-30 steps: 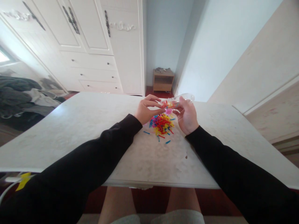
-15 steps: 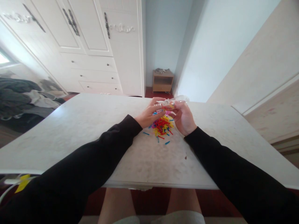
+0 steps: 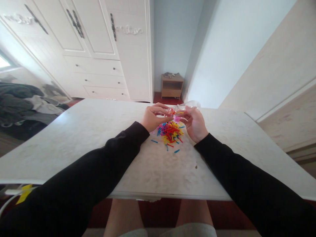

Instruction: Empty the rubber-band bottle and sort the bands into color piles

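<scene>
A clear plastic bottle (image 3: 194, 104) lies roughly level above the far side of the table, with red, orange and yellow pieces showing inside its left part. My right hand (image 3: 197, 123) grips its right part, thumb on top. At its left end, my left hand (image 3: 151, 118) is curled with fingers over the top and thumb below; the exact contact there is partly hidden. Directly beneath is a heap of small plastic sticks (image 3: 171, 132) in red, yellow, blue and pink. A loose blue stick (image 3: 177, 151) lies nearer to me, and another blue stick (image 3: 154, 141) to the left.
The pale table (image 3: 81, 141) has its near edge just before my legs. Beyond it stand a white wardrobe (image 3: 98, 72) and a small wooden cabinet (image 3: 172, 87). Dark clothes (image 3: 19, 98) are piled at the left. A white cable with yellow tape (image 3: 24, 194) is at the lower left.
My left hand has shifted slightly left along the bottle and its fingers have lifted and opened a little. More of the heap's left side shows. My right hand has hardly moved.
</scene>
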Demonstrator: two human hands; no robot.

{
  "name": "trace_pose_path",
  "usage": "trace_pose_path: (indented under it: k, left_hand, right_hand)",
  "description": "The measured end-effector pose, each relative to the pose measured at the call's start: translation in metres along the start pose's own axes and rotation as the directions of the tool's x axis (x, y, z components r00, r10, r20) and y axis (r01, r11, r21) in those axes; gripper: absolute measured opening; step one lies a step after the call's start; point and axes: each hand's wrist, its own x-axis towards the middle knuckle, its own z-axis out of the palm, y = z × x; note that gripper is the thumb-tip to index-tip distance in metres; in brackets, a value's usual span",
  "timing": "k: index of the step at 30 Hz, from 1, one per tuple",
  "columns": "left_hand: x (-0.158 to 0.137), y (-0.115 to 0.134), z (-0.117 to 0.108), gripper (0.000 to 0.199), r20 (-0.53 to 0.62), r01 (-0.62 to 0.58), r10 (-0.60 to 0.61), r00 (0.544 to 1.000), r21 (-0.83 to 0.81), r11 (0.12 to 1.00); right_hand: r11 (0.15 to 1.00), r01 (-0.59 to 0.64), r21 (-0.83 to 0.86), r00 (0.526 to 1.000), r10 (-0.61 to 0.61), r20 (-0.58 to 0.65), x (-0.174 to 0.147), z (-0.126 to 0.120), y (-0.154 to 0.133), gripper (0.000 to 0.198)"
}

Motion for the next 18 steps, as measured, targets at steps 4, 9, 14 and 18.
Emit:
trace_pose_path:
  k: [4, 9, 14, 18]
  left_hand:
    - [0.0, 0.002, 0.0, 0.032, 0.023, 0.019, -0.019, 1.0, -0.03, 0.999]
    - [-0.001, 0.009, -0.001, 0.034, 0.042, 0.016, -0.016, 0.999, 0.008, 1.0]
    - [-0.002, 0.012, -0.002, 0.026, 0.072, -0.031, 0.025, 0.997, 0.077, 0.997]
    - [-0.002, 0.015, -0.004, 0.017, 0.086, -0.091, 0.082, 0.993, 0.108, 0.99]
  right_hand:
    - [1.0, 0.017, -0.017, 0.999, -0.017, -0.028, 0.003, -0.003, -0.001, 0.047]
    - [0.996, 0.064, -0.054, 0.995, -0.068, -0.073, 0.006, -0.005, -0.003, 0.048]
    - [0.978, 0.18, -0.104, 0.979, -0.189, -0.08, 0.006, -0.004, -0.006, 0.047]
    - [0.92, 0.355, -0.167, 0.926, -0.37, -0.069, 0.0, -0.001, -0.011, 0.043]
